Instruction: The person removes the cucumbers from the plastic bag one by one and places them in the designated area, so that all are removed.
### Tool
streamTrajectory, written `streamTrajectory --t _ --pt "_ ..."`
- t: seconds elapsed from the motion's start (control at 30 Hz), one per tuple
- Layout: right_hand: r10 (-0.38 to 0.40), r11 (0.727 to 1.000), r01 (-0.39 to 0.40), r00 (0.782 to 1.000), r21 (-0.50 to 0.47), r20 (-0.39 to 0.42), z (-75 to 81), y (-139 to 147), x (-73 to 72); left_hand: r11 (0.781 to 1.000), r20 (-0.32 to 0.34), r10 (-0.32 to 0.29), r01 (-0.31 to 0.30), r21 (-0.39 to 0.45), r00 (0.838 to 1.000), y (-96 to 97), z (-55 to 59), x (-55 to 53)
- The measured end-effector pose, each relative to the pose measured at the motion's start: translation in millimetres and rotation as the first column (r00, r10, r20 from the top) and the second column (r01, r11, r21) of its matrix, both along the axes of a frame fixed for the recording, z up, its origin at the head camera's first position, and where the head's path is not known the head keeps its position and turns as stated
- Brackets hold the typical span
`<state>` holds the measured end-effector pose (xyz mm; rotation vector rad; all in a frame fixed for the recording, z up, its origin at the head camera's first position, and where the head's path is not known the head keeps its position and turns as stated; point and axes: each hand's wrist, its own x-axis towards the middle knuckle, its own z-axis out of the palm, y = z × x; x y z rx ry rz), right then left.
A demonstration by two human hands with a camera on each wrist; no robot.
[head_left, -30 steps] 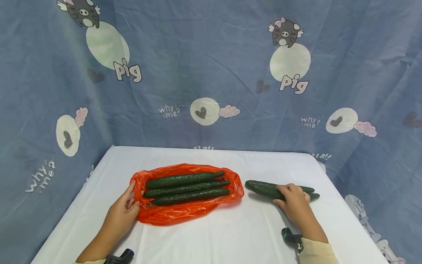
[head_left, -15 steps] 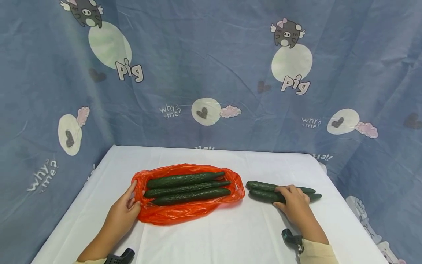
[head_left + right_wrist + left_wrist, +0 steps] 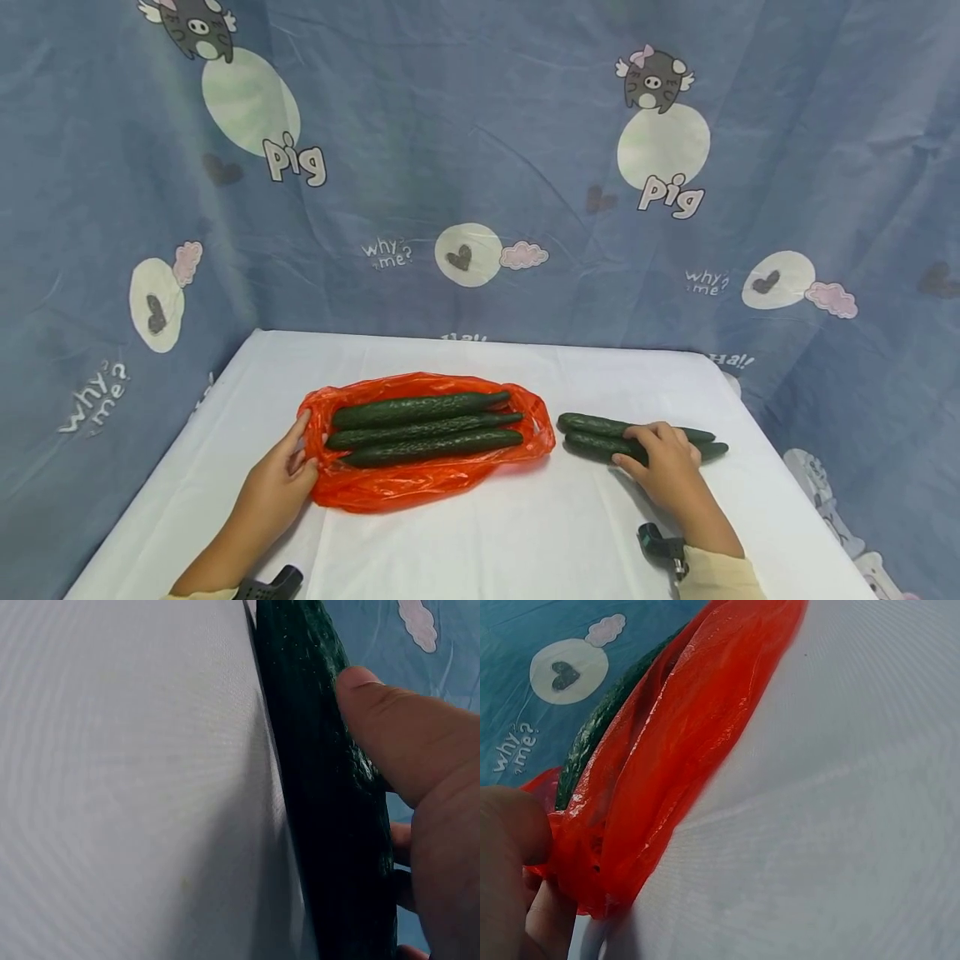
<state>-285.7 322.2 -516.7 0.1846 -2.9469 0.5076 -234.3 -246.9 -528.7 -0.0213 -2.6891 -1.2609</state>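
Observation:
A red plastic bag [image 3: 405,492] lies spread on the table with three dark green cucumbers [image 3: 420,408] side by side in it. My left hand [image 3: 273,479] pinches the bag's left end; in the left wrist view, thumb and fingers [image 3: 551,919] hold the gathered red plastic. Right of the bag, two more cucumbers lie nearly parallel on the white cloth. Over the nearer cucumber [image 3: 600,448] is my right hand [image 3: 667,471], thumb on the near side and fingers across it. The farther cucumber [image 3: 592,423] lies just behind, partly covered by the fingers.
A white cloth covers the table [image 3: 480,550]. Behind it hangs a blue patterned curtain [image 3: 480,150], which also runs along both sides. A narrow strip of white cloth separates the bag's right end from the two cucumbers.
The nearer cucumber on the right, earlier overlapping the farther one, has come down in front of it. My right thumb has shifted slightly left. The left hand and bag have stayed put.

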Motion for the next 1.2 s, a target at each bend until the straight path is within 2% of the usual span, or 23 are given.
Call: streamTrajectory --t 0.37,0.63,0.83,0.93,1.2 --pt "0.01 0.996 -0.015 0.998 -0.089 -0.064 1.4 -2 10.6 0.999 -0.036 -0.02 0.021 0.028 0.999 -0.1 -0.2 -3.3" --pt "0.009 0.995 -0.021 0.993 -0.099 -0.119 8.7 -1 13.6 0.999 -0.02 -0.021 0.021 0.038 1.0 1.0 0.8 -1.5" --pt "0.039 0.994 -0.058 0.982 -0.095 -0.185 13.7 -7 12.7 0.997 -0.054 -0.033 0.037 0.061 0.998 0.6 0.2 -2.6" --pt "0.066 0.993 -0.083 0.978 -0.082 -0.196 14.4 -11 10.6 0.997 -0.049 -0.037 0.04 0.066 0.998 1.2 -0.5 -3.1" --pt "0.127 0.989 -0.14 0.968 -0.048 -0.217 19.2 -27 -3.5 0.999 -0.037 -0.006 0.007 0.035 0.999 0.3 -1.1 -1.1"
